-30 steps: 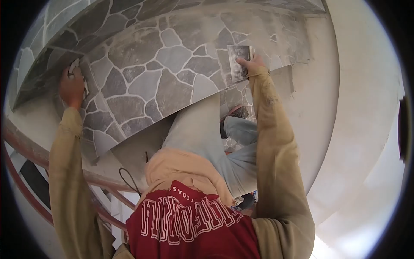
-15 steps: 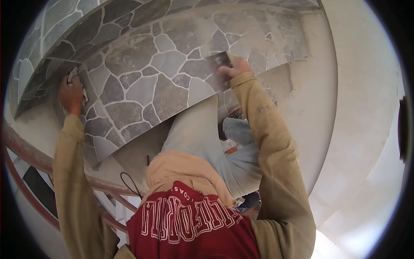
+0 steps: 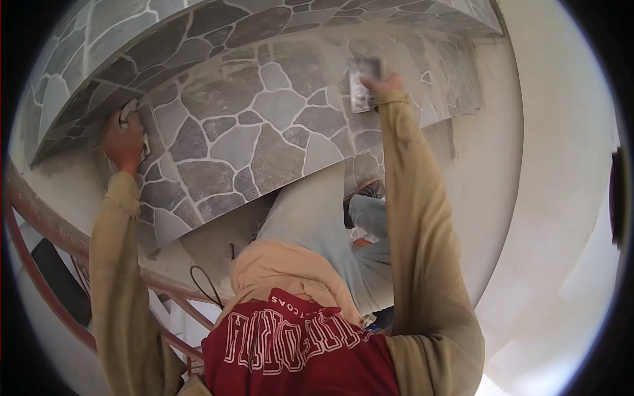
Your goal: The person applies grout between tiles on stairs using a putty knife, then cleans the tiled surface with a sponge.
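My left hand [image 3: 124, 144] is closed around a crumpled pale cloth [image 3: 129, 111] at the left end of the stone-patterned step [image 3: 228, 142]. Part of the cloth shows beside my fingers and rests on the step. On the right, my right hand [image 3: 384, 87] grips a flat rectangular tool [image 3: 362, 86], which is blurred by motion and lies over the dusty part of the step. Pale joints run between the grey stones.
A patterned riser [image 3: 218, 30] curves behind the step. Reddish metal railing [image 3: 49, 231] runs along the lower left. At the right stands a pale curved wall [image 3: 555, 165]. My bent legs [image 3: 307, 211] are below the step edge.
My right hand has moved right and a little up with the tool, which is now turned more upright. The view has shifted slightly; my left hand still holds the cloth near the same spot.
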`<state>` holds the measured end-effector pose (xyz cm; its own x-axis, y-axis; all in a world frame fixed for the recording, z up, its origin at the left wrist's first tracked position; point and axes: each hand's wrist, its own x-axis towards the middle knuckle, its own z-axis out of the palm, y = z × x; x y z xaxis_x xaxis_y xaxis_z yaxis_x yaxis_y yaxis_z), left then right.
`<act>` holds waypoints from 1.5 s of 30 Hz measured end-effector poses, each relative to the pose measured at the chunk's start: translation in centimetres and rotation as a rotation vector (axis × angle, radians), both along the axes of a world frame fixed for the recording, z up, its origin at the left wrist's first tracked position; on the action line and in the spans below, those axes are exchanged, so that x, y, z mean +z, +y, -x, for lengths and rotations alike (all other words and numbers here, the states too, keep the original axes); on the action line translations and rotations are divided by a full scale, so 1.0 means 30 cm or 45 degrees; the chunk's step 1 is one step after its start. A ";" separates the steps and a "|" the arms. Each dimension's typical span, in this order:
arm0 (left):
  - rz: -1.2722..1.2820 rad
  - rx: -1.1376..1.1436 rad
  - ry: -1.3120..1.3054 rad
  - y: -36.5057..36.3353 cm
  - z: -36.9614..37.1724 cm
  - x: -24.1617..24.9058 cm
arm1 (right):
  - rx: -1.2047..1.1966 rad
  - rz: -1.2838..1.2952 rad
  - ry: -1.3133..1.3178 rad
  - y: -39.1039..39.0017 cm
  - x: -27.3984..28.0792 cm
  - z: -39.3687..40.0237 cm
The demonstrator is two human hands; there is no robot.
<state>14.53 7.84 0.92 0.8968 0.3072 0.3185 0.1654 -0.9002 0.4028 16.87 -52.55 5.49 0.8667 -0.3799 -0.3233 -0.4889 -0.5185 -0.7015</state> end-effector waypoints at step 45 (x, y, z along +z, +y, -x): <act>-0.039 -0.017 -0.091 -0.013 -0.017 0.021 | 0.184 0.052 -0.058 0.097 -0.017 -0.209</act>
